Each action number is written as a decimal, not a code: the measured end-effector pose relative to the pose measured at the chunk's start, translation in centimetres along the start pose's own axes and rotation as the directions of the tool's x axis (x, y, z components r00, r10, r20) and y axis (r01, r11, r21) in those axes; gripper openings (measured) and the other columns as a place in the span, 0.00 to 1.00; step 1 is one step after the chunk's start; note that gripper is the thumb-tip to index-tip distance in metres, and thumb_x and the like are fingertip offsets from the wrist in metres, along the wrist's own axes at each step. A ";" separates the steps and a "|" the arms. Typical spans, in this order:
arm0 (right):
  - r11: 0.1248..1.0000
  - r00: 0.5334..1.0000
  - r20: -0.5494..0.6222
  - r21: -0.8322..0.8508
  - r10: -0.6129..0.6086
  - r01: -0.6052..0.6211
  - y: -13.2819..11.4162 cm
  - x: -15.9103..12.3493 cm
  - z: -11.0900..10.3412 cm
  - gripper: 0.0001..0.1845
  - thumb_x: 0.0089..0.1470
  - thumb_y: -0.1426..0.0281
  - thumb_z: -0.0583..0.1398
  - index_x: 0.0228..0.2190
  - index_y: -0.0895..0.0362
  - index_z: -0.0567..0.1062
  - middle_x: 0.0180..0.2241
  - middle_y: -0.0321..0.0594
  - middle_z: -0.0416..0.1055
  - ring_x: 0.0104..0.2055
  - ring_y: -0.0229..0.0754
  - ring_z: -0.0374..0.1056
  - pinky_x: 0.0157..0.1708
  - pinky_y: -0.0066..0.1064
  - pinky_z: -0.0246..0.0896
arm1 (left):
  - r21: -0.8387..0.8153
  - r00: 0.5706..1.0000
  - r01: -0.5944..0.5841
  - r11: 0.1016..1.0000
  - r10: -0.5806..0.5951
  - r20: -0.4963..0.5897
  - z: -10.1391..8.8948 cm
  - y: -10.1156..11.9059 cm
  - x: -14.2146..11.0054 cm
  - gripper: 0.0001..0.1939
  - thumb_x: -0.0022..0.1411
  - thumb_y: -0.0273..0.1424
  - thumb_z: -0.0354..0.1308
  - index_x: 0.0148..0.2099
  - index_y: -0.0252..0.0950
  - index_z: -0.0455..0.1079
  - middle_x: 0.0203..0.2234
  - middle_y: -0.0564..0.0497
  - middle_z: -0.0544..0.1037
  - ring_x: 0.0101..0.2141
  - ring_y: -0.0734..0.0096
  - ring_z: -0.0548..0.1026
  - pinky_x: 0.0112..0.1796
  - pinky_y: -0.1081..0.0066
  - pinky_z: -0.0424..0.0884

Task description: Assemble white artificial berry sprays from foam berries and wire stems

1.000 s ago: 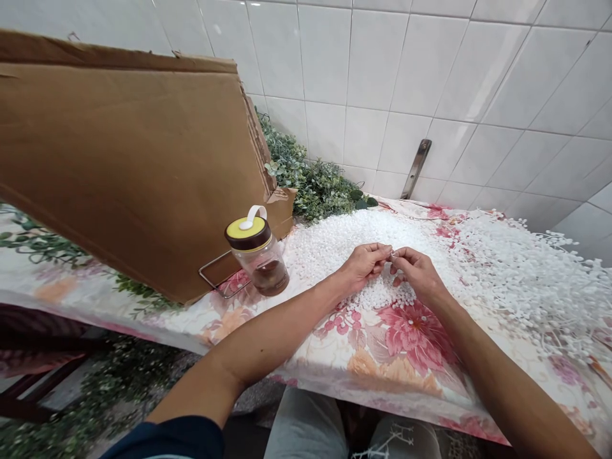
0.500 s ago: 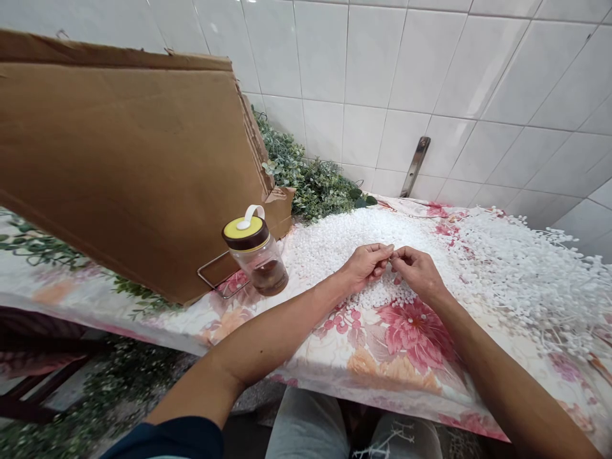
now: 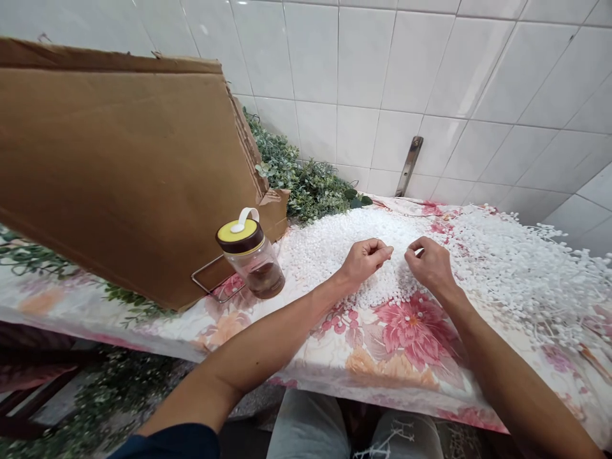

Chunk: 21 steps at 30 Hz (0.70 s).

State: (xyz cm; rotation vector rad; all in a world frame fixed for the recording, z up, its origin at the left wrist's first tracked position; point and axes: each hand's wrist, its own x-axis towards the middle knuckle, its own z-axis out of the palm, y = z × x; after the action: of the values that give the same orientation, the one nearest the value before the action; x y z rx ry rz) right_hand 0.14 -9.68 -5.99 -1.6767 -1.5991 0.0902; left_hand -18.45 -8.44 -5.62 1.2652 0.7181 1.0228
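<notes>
White foam beads [image 3: 382, 280] heaped on a floral cloth-covered worktop [image 3: 411, 325], directly beneath both hands. Left hand [image 3: 366, 261]: fingers [image 3: 382, 248] clenched, just above the beads. Right hand [image 3: 430, 264]: fingers [image 3: 415, 245] curled too, anything pinched too small to tell. Lidded glass jar [image 3: 251, 258] near the left hand, beside a cardboard sheet [image 3: 119, 172].

Folks, that's one left hand [image 3: 366, 261], one right hand [image 3: 430, 264], one glass jar [image 3: 251, 261], one cardboard sheet [image 3: 109, 178], and white foam beads [image 3: 329, 245] beyond counting!
</notes>
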 end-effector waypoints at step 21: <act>0.691 0.908 0.402 0.624 0.117 -0.365 -0.4 -0.1 -0.4 0.22 0.50 0.50 0.70 0.32 0.57 0.80 0.23 0.35 0.69 0.24 0.37 0.63 0.18 0.27 0.62 | 0.392 0.987 -0.155 0.907 0.160 0.020 -0.6 -2.1 0.8 0.15 0.60 0.40 0.61 0.29 0.34 0.74 0.22 0.55 0.70 0.25 0.76 0.62 0.29 0.72 0.56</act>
State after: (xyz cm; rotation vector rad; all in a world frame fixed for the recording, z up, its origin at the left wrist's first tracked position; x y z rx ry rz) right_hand 0.02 -9.95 -5.55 -1.2835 -1.3013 1.0425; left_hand -18.19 -7.44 -7.69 1.6883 0.8712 1.0497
